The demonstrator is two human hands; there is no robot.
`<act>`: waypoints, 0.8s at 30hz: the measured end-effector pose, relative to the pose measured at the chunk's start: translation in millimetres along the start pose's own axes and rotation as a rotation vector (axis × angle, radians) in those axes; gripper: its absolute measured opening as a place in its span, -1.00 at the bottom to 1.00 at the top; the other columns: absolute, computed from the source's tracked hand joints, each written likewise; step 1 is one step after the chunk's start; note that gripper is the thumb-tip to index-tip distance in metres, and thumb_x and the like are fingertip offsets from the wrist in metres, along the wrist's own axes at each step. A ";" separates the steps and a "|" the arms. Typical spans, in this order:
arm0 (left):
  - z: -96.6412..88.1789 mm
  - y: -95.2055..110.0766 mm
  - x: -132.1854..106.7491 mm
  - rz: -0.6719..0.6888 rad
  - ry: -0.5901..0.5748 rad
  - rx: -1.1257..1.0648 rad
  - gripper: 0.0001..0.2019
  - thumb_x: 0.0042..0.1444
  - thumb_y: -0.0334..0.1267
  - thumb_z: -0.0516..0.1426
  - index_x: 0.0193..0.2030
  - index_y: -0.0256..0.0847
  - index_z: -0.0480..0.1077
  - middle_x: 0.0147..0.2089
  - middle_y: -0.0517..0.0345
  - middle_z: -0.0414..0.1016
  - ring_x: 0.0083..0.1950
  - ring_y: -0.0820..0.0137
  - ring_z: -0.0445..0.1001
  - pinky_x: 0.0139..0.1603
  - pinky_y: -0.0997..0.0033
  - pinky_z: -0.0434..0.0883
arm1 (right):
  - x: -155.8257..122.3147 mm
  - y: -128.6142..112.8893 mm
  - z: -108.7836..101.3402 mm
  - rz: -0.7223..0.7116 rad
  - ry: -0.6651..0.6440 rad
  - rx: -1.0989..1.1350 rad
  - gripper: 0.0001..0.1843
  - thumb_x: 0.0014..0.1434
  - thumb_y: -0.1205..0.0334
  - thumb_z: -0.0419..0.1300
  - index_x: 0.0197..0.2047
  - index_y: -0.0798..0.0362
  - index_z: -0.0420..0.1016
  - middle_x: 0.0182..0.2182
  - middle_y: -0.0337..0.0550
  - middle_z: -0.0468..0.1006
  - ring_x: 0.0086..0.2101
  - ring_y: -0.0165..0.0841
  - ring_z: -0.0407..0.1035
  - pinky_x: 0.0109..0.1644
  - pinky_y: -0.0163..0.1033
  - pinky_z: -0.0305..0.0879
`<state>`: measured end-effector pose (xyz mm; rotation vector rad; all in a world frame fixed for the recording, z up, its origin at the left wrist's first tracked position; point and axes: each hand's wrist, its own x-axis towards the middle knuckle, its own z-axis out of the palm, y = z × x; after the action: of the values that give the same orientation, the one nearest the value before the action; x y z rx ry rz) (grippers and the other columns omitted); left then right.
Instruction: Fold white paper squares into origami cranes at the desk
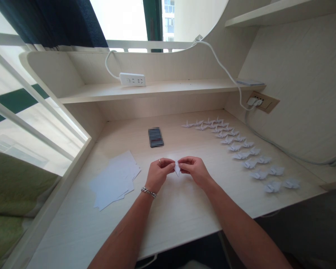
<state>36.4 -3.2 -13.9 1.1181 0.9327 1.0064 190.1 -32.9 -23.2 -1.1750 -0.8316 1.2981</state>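
At the centre of the desk (179,216), head view: the left hand (159,173) and right hand (194,170) are held close together, fingers curled and fingertips pressed toward each other. Each hand pinches one side of a single piece of folded white paper (177,169), which hangs between them, point downward. A metal bracelet (148,192) circles the left wrist, and one ring (159,161) sits on a left finger. Left of the hands lies one loose, fanned pile of white paper sheets (114,179), its count hidden by overlap. Right of them, about two dozen white paper cranes (240,149) stand in a double row curving toward the back of the desk; the exact count cannot be told. Beyond the hands lies one dark flat object (156,137), blurred. One power strip (132,79) rests on the shelf (170,89) above.
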 end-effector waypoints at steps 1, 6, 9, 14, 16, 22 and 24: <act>-0.3 -0.4 0.2 0.008 0.016 0.021 -0.79 -0.19 -0.32 0.33 -0.37 -0.35 0.51 -0.43 0.07 0.55 -0.38 0.42 0.51 -0.27 0.39 0.49 | 0.2 0.9 0.2 -0.009 -0.004 -0.007 -0.76 -0.22 0.21 0.41 -0.42 0.10 0.58 -0.53 -0.20 0.57 -0.51 -0.42 0.42 -0.36 -0.28 0.38; -1.5 -1.5 1.3 0.056 0.032 0.037 -0.67 -0.22 -0.33 0.35 -0.25 -0.34 0.46 -0.45 0.11 0.54 -0.45 0.45 0.48 -0.35 0.42 0.47 | 0.8 4.2 1.2 -0.044 -0.024 -0.023 -0.73 -0.22 0.19 0.41 -0.42 0.10 0.50 -0.57 -0.24 0.55 -0.54 -0.42 0.42 -0.38 -0.27 0.39; 0.6 -3.0 1.3 0.054 0.063 0.022 -0.60 -0.22 -0.31 0.35 -0.18 -0.32 0.43 -0.44 0.13 0.54 -0.44 0.46 0.48 -0.34 0.43 0.46 | 1.4 5.6 2.2 -0.110 -0.005 -0.025 -0.71 -0.20 0.18 0.41 -0.44 0.09 0.44 -0.59 -0.27 0.52 -0.55 -0.41 0.41 -0.38 -0.26 0.39; 4.6 -10.5 1.1 -0.030 -0.004 0.068 -0.71 -0.21 -0.24 0.36 -0.38 -0.33 0.43 -0.46 0.12 0.52 -0.40 0.42 0.50 -0.30 0.42 0.45 | 2.2 7.2 4.8 -0.223 0.062 -0.013 -0.70 -0.13 0.14 0.39 -0.37 0.06 0.40 -0.55 -0.26 0.54 -0.49 -0.38 0.43 -0.32 -0.21 0.41; 4.4 -13.9 2.4 -0.012 -0.013 0.080 -0.73 -0.18 -0.19 0.34 -0.43 -0.31 0.40 -0.49 0.13 0.50 -0.42 0.43 0.49 -0.30 0.41 0.45 | 2.2 7.5 5.4 -0.228 0.065 -0.014 -0.66 -0.12 0.14 0.38 -0.29 0.06 0.41 -0.51 -0.23 0.57 -0.47 -0.35 0.45 -0.29 -0.19 0.41; 2.1 -14.6 5.6 0.077 0.044 0.104 -0.75 -0.09 -0.15 0.28 -0.39 -0.28 0.39 -0.45 0.14 0.50 -0.42 0.42 0.49 -0.31 0.40 0.44 | 3.4 8.5 3.0 -0.200 0.024 -0.123 -0.66 -0.11 0.17 0.38 -0.25 0.08 0.45 -0.46 -0.14 0.61 -0.41 -0.29 0.48 -0.27 -0.20 0.36; 1.8 -11.2 3.8 0.135 0.048 0.195 -0.78 -0.06 -0.16 0.26 -0.38 -0.27 0.41 -0.47 0.15 0.49 -0.43 0.42 0.47 -0.34 0.41 0.42 | 4.1 8.9 1.4 -0.203 -0.014 -0.160 -0.69 -0.11 0.16 0.38 -0.28 0.09 0.47 -0.47 -0.16 0.59 -0.43 -0.32 0.46 -0.31 -0.23 0.33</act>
<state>40.9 -1.5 -24.9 1.3392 1.0208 1.0725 186.9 -29.6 -32.0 -1.1741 -1.0525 1.0901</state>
